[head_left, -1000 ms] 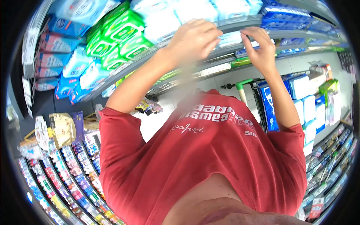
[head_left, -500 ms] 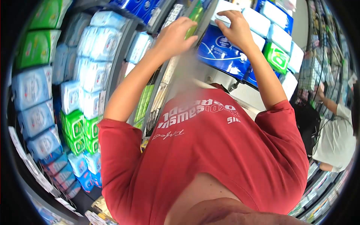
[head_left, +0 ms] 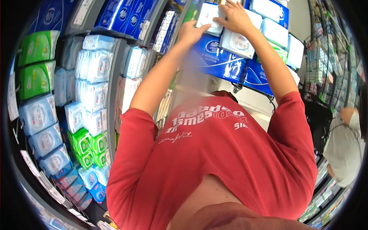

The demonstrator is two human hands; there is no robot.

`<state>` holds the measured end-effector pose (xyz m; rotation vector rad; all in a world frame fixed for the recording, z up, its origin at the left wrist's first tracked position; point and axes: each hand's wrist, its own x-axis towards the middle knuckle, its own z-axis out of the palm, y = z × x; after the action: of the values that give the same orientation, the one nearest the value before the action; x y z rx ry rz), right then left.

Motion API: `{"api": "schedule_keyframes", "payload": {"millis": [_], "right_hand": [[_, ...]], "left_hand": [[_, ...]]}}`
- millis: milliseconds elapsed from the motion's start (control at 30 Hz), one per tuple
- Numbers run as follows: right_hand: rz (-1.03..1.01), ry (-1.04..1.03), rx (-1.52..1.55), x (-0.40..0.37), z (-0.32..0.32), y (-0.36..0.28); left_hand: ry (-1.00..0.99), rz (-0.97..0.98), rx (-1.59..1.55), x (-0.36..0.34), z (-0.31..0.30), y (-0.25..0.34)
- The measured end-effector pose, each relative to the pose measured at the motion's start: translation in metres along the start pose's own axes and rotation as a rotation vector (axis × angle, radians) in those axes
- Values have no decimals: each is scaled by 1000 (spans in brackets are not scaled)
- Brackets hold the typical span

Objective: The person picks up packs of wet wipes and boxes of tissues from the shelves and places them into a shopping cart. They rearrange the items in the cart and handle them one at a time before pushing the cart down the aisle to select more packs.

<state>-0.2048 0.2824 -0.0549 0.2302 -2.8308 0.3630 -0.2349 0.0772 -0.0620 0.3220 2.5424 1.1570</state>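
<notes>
A white and pale-blue pack of wipes [head_left: 209, 16] lies at the top of the view, between my two hands. My left hand [head_left: 193, 32] grips its near left edge, thumb along the side, with the other fingers partly hidden. My right hand [head_left: 237, 17] holds its right side, the thumb on top and the fingers reaching past the far edge. Under and in front of it is a blue plastic-wrapped tissue pack [head_left: 218, 57]. Close to my right wrist sits another pale wipes pack [head_left: 236, 44].
To the left are shelves with light-blue wipes packs [head_left: 101, 63], green packs [head_left: 36, 80] and blue tissue packs [head_left: 124, 15]. More pale packs [head_left: 275, 32] lie beyond my right forearm. On the right are a wire rack [head_left: 320, 61] and a person in light clothing [head_left: 343, 153].
My hands have moved farther up in the view and closer together, both now on the pack of wipes. The left was apart from it before. The shelves have shifted slightly in view.
</notes>
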Motion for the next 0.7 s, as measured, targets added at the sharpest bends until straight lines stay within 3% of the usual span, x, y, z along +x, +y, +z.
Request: {"api": "schedule_keyframes", "payload": {"millis": [100, 167, 367, 567, 633, 700], "right_hand": [[-66, -46, -54, 7, -6, -7], [-63, -206, -61, 14, -9, -18], [-93, -233, 93, 22, 3, -59], [-207, -302, 258, 28, -10, -140], [-290, -277, 391, 33, -19, -169], [-367, -270, 537, 41, -34, -201]], "left_hand": [[22, -115, -91, -12, 4, -3], [36, -122, -265, -6, 17, -30], [-113, -364, -830, -37, -1, -23], [-113, -480, -871, -86, -52, -55], [-164, -424, -649, -118, -97, -52], [-33, -348, -420, -145, -137, -53]]}}
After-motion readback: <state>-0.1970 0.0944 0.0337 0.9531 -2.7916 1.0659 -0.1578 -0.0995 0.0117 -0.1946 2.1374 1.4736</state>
